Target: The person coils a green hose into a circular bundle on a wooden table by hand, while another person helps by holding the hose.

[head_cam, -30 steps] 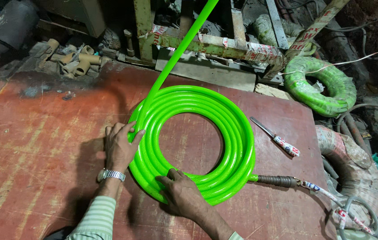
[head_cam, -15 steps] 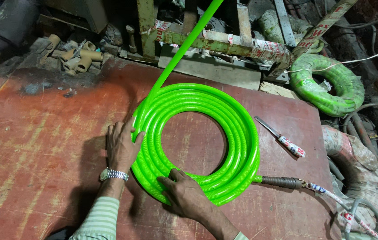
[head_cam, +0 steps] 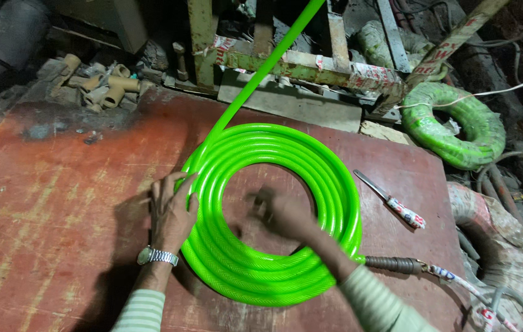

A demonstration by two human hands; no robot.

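**A:** What does the hose look like, and where is it?

**B:** A bright green hose coil (head_cam: 329,184), glossy, with a fine braided pattern under its clear skin, lies flat on a worn red-brown table (head_cam: 58,203). It forms 1 round ring of several stacked loops around an open centre where the table shows. 1 straight length of the same hose rises from the coil's far left side and leaves the top of the picture. At the near right, the coil's end meets 1 dark ribbed fitting (head_cam: 393,265).

**A:** And the hands?

**B:** 2 hands, both the person's own. The left hand (head_cam: 172,212) rests on the coil's left side, fingers close together and curled over the loops, thumb against the inner edge; 1 metal wristwatch (head_cam: 157,256) sits on that wrist above a striped sleeve. The right hand (head_cam: 283,212) is over the open centre of the coil, blurred by motion; I cannot tell how its fingers are set or whether it touches anything.

**A:** What else can be counted?

**B:** 1 knife (head_cam: 390,200) with a tape-wrapped handle lies on the table just right of the coil, apart from it. 1 second green coil (head_cam: 455,126), wrapped in clear film, sits beyond the table's far right corner. 1 rusty green metal frame (head_cam: 298,61) stands behind the table. A small heap of tan pipe fittings (head_cam: 105,86) lies at the far left; too jumbled to count.
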